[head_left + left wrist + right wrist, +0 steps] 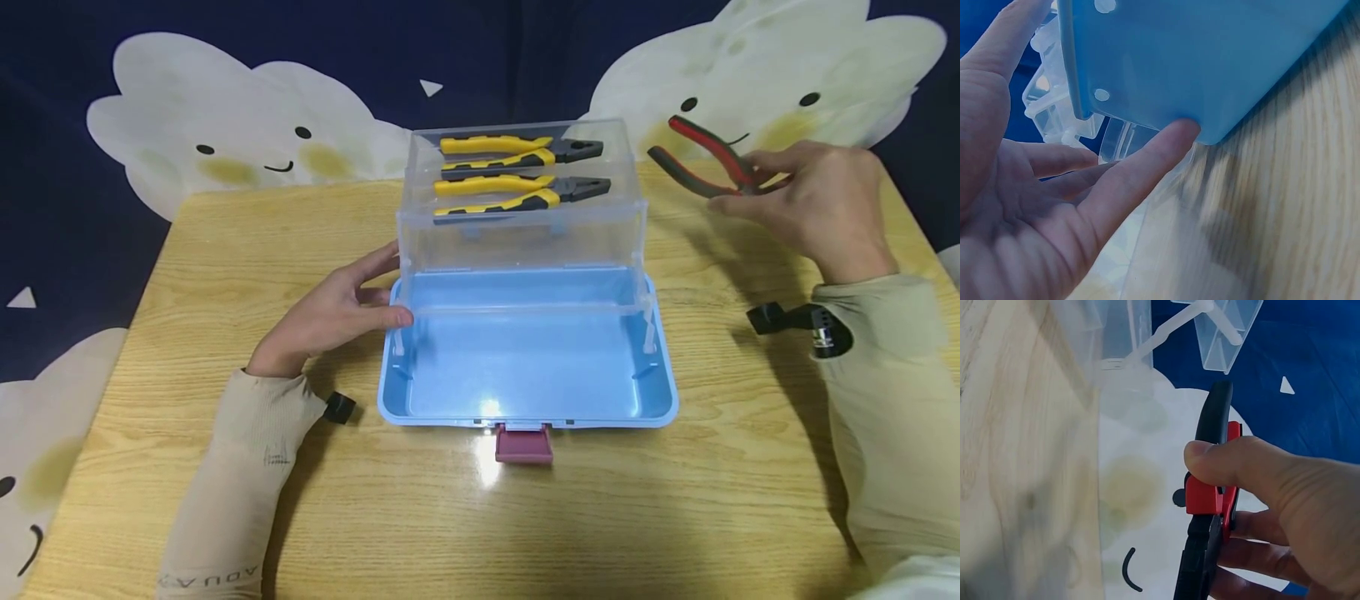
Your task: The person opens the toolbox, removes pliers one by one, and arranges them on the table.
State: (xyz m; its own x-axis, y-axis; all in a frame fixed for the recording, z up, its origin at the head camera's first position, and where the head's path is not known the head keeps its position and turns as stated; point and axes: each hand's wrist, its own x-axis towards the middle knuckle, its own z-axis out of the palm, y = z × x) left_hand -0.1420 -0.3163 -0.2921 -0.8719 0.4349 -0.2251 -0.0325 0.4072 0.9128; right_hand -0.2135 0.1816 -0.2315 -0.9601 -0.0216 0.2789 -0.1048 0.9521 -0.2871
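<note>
Pliers with red and black handles are held up at the right by my right hand. Fingers and thumb pinch them near the head, so the spread handles point left toward the toolbox. In the right wrist view the thumb presses on the pliers from above. My left hand rests against the left side of the open blue toolbox, thumb at its rim and fingers extended along the outer wall. Two yellow-and-black pliers lie side by side in the raised clear tray, jaws to the right.
The clear plastic tray stands raised over the toolbox's back on side arms. A magenta latch hangs at the front. Under everything is a wooden table, with dark blue cloud-patterned cloth behind it.
</note>
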